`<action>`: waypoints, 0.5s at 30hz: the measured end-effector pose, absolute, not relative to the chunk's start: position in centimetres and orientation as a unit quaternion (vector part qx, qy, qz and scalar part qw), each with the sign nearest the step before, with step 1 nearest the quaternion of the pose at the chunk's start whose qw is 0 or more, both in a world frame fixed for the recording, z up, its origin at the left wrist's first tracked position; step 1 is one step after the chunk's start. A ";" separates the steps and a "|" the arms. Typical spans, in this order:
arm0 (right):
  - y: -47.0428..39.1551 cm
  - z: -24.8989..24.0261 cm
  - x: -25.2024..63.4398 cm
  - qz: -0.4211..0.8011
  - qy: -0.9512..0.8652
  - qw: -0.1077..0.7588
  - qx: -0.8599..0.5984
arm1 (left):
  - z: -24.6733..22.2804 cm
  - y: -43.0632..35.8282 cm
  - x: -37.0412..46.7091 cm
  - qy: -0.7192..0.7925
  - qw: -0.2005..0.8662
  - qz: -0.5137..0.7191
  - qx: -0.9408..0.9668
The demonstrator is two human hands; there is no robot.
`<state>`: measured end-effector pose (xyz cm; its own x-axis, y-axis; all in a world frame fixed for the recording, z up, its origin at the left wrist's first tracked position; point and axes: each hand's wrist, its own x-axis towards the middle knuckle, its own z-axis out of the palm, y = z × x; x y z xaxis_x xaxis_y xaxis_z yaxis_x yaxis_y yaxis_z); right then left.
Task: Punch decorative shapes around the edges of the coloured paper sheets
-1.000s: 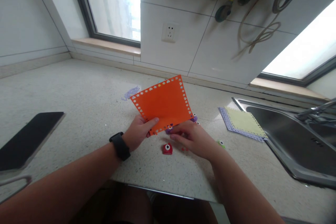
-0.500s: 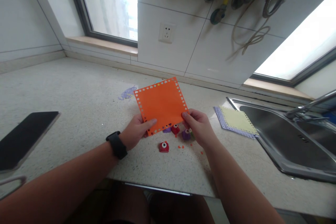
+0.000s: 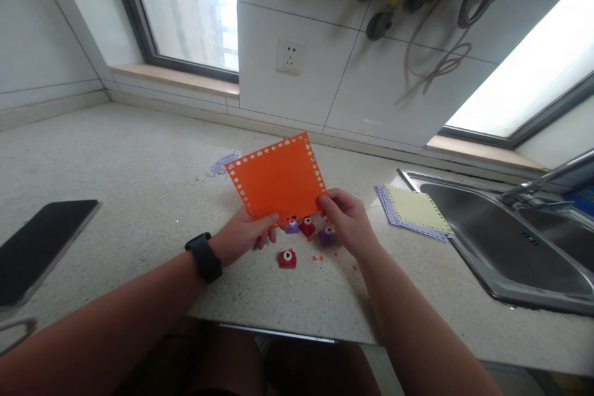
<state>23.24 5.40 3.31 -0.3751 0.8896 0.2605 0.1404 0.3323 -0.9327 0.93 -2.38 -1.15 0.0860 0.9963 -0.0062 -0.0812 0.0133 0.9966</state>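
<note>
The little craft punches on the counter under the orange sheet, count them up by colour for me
Red punches: 2, one nearest the counter edge and one just below the orange sheet.
Purple punches: 2, one by the left hand's fingertips and one beside the right hand.
Total: 4 in view; the orange sheet or the hands could hide others.

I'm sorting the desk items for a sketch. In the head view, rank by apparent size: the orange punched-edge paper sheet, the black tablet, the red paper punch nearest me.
1. Black tablet, though nearer the camera and cut off, so unsure.
2. Orange punched-edge paper sheet.
3. Red paper punch, clearly smallest.
</note>
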 end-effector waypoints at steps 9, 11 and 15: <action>7.0 3.4 24.5 0.380 -0.633 0.526 -0.422 | -1.7 -2.1 0.9 0.468 0.537 0.511 0.481; 7.3 3.3 24.8 0.357 -0.634 0.536 -0.429 | -1.6 -2.1 1.0 0.466 0.540 0.515 0.475; 7.8 3.2 25.4 0.291 -0.661 0.528 -0.447 | -1.3 -2.1 1.1 0.465 0.542 0.531 0.456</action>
<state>25.36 7.79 3.16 -0.0438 0.8980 0.4378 0.2834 0.4314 -0.8565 1.13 -2.10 -1.30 0.0037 0.9998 -0.0212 -0.1513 0.0215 0.9883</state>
